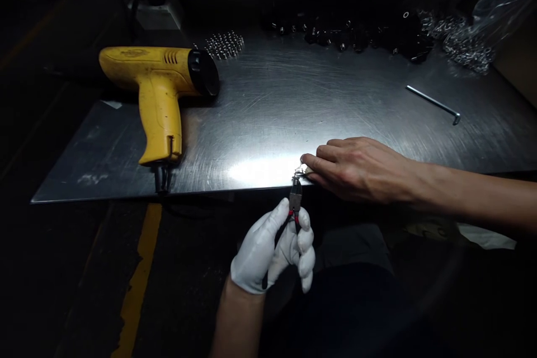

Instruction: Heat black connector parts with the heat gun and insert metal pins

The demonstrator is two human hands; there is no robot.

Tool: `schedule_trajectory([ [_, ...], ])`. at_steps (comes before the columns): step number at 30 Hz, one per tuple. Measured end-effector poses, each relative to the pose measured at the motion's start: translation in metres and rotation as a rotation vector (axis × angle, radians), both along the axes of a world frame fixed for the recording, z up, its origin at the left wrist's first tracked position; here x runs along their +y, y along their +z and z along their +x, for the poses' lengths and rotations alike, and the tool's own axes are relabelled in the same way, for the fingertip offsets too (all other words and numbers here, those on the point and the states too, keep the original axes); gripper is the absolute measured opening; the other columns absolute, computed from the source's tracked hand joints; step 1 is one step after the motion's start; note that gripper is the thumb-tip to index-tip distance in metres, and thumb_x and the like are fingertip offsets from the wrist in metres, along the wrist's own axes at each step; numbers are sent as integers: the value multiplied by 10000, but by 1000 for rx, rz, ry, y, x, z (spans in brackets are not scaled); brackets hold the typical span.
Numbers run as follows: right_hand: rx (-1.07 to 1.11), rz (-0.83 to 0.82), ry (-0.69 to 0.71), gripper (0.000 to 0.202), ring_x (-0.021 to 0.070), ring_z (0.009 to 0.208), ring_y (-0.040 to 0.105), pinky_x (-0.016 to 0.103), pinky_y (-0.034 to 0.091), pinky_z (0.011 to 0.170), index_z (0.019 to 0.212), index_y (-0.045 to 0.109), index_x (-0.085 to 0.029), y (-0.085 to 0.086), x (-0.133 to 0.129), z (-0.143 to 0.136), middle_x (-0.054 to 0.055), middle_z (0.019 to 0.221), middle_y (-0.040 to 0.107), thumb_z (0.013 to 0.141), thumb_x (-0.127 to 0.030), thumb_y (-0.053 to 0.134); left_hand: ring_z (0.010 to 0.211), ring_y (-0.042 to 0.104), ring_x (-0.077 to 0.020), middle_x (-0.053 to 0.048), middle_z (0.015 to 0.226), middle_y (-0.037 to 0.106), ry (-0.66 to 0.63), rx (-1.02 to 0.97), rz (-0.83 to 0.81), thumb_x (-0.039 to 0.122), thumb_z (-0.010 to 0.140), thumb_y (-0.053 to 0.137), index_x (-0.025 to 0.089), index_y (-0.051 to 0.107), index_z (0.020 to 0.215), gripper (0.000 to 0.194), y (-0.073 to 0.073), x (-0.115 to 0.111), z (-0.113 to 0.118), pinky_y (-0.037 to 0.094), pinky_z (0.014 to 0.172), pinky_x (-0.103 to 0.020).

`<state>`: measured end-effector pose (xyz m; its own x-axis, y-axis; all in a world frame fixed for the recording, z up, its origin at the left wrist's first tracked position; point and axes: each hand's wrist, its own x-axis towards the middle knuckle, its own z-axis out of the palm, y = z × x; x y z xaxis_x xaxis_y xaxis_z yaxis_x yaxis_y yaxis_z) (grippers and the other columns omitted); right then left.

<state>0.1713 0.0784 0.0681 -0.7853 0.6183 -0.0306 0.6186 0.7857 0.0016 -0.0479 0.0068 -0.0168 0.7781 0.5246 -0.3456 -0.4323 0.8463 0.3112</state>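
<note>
My left hand, in a white glove, is closed around the handles of a pair of pliers. The jaws point away from me, at the near edge of the metal table. My bare right hand rests at that edge with its fingers pinched on a small shiny metal piece. The plier jaws meet this piece at my right fingertips. Glare and the fingers hide its exact shape.
A yellow heat gun lies at the left. Behind it stand many small metal parts. An L-shaped hex key lies at the right, below a heap of shiny metal pieces and a clear plastic bag. Dark parts line the back.
</note>
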Motion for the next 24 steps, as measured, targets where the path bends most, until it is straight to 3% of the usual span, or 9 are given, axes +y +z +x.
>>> schedule_trajectory([
  [5, 34, -1, -53, 382, 146, 655, 446, 308, 343, 575, 1126, 616, -112, -5, -2, -3, 51, 854, 591, 1103, -327, 301, 499, 591, -143, -9, 702, 577, -12, 232, 42, 505, 1024, 379, 143, 618, 935, 443, 23, 4, -2, 557, 465, -312],
  [10, 99, 5, -70, 376, 137, 671, 451, 298, 350, 566, 1151, 619, -110, -12, -5, -1, 46, 880, 588, 1101, -328, 317, 514, 567, -129, 4, 721, 549, -19, 363, 50, 535, 1007, 415, 158, 605, 941, 428, 36, 3, 0, 546, 483, -300],
  [14, 191, 29, -71, 360, 138, 681, 478, 289, 361, 548, 1174, 621, -95, -15, -6, 0, 53, 879, 602, 1095, -313, 346, 534, 566, -126, 2, 741, 549, -41, 433, 77, 570, 984, 451, 164, 602, 958, 434, 39, 1, 1, 547, 502, -297],
  [19, 392, 104, -152, 335, 146, 731, 546, 295, 413, 593, 1158, 650, -79, -1, 1, -1, 83, 932, 638, 1077, -290, 403, 537, 569, -125, -1, 752, 552, -72, 482, 106, 578, 963, 492, 169, 610, 965, 426, 39, -1, 0, 545, 495, -290],
  [24, 420, 12, -149, 326, 144, 691, 542, 293, 418, 591, 1122, 673, -89, -4, -3, 8, 64, 861, 615, 1063, -303, 434, 512, 567, -127, 5, 733, 549, -52, 477, 80, 580, 962, 493, 174, 606, 945, 422, 39, 0, 3, 540, 468, -291],
])
